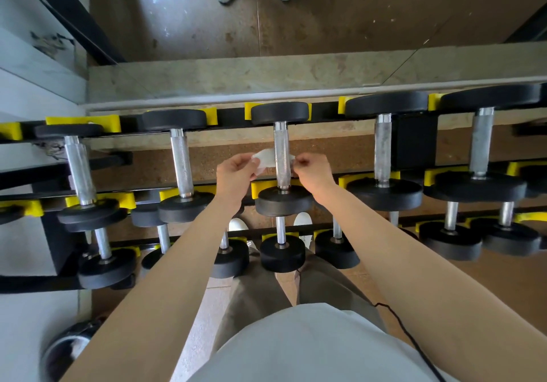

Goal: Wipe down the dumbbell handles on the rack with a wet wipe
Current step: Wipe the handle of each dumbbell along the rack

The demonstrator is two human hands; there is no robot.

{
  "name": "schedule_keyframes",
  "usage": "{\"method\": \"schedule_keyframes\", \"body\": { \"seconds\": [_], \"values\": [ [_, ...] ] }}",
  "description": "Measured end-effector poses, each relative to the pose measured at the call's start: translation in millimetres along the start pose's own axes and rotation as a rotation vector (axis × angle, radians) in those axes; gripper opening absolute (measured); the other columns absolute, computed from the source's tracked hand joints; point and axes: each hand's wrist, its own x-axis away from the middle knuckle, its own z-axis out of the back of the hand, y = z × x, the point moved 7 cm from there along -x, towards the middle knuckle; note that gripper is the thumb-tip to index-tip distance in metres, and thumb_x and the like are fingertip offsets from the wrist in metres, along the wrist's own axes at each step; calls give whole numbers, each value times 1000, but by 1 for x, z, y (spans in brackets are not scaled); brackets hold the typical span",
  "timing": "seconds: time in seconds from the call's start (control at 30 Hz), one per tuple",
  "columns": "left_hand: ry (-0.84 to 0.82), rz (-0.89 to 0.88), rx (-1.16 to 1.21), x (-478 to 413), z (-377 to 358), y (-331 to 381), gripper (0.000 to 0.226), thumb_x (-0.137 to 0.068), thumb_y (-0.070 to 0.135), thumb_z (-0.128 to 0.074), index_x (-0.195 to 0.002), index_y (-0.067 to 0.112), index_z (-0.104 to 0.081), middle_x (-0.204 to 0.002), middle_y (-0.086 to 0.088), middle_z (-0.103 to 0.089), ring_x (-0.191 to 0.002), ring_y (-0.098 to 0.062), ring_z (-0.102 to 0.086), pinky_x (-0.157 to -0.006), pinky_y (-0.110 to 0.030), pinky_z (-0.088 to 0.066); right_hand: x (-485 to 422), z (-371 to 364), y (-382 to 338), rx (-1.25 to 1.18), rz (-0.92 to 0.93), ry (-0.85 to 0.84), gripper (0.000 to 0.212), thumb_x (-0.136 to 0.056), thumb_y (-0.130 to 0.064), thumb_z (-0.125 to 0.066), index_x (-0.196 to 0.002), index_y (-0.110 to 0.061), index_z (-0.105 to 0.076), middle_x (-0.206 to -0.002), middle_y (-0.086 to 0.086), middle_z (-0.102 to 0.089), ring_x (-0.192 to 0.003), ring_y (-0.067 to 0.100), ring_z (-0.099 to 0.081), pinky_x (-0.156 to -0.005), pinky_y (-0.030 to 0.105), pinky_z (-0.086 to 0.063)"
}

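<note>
Here, both hands sling the wipe round the middle handle on the rack's (324, 111) top tier.
The left hand (236, 171) has its fingers (251, 161) together, pinching the left end of the wipe (265, 158). Thin, limp and damp, the wipe passes behind the knurled steel handle (281, 157), touching it about midway between the two black heads. The right hand (313, 174) has its fingers curled and pinched on the other end, of which only a sliver shows. The wipe is nearly weightless and will likely bunch or snag on the knurling, so it is best held by both ends and kept taut. The dumbbell looks heavy and stiff and is seated in yellow cradles (305, 111), so it should stay put under rubbing.
</note>
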Motion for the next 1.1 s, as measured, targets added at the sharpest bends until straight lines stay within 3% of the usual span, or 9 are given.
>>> {"method": "schedule_keyframes", "body": {
  "seconds": [0.17,0.27,0.33,0.47,0.6,0.73,0.9,1.0,1.1],
  "values": [
    [-37,-37,-194,4,-3,-7,19,-93,13,-70,-112,14,-72,-103,1,-74,-97,-14,-71,-89,-30,-58,-4,10,8,79,-35,-3,18,-99,-16,-58,-111,-13,-70,-110,5,-69,-97,14,-61,-83,25,-47],
    [-144,-70,-394,6,-25,-6,16,-91,16,-72,-106,14,-75,-96,0,-75,-91,-15,-71,-81,-28,-57,-2,29,21,191,-53,21,17,-100,-15,-55,-107,-11,-70,-103,3,-66,-89,13,-58,-71,18,-42],
    [-122,-61,-457,6,-23,-5,13,-90,16,-72,-102,15,-76,-94,1,-74,-89,-15,-69,-74,-25,-55,1,26,25,261,-34,-56,16,-99,-15,-55,-105,-12,-70,-102,3,-66,-88,13,-59,-65,18,-41],
    [-22,28,-458,8,5,-12,7,-88,16,-68,-90,17,-74,-90,0,-71,-90,-19,-68,-79,-34,-56,8,-3,13,382,59,-239,16,-98,-22,-58,-105,-14,-70,-102,6,-68,-94,19,-63,-74,28,-46],
    [-94,17,-552,13,-5,-13,12,-88,19,-70,-98,19,-76,-95,1,-72,-88,-15,-66,-70,-24,-53,7,7,14,535,77,-247,18,-97,-19,-57,-109,-13,-70,-105,7,-68,-94,21,-63,-75,29,-49],
    [-136,5,-649,19,-31,-9,12,-88,23,-70,-95,17,-78,-89,0,-72,-84,-16,-67,-67,-26,-53,11,30,22,632,101,-250,22,-98,-19,-56,-111,-12,-72,-106,8,-71,-94,21,-64,-79,28,-50],
    [-94,63,-541,34,-15,-3,14,-87,12,-64,-75,8,-70,-74,-7,-65,-75,-18,-60,-67,-27,-47,17,2,11,554,185,-256,18,-100,-20,-55,-110,-18,-69,-102,3,-68,-93,19,-65,-80,30,-53],
    [-150,16,-388,57,-15,13,17,-87,0,-61,-70,2,-64,-71,-9,-56,-70,-13,-53,-67,-23,-43,19,-10,7,520,189,-305,22,-102,-20,-50,-114,-18,-69,-105,5,-69,-94,20,-66,-81,31,-53],
    [-227,-43,-209,74,-25,29,22,-88,-2,-58,-68,8,-59,-71,-6,-53,-71,-11,-52,-72,-24,-42,25,-2,5,469,218,-327,25,-100,-22,-53,-120,-17,-69,-113,6,-70,-101,21,-66,-89,34,-54]
  ]
}}
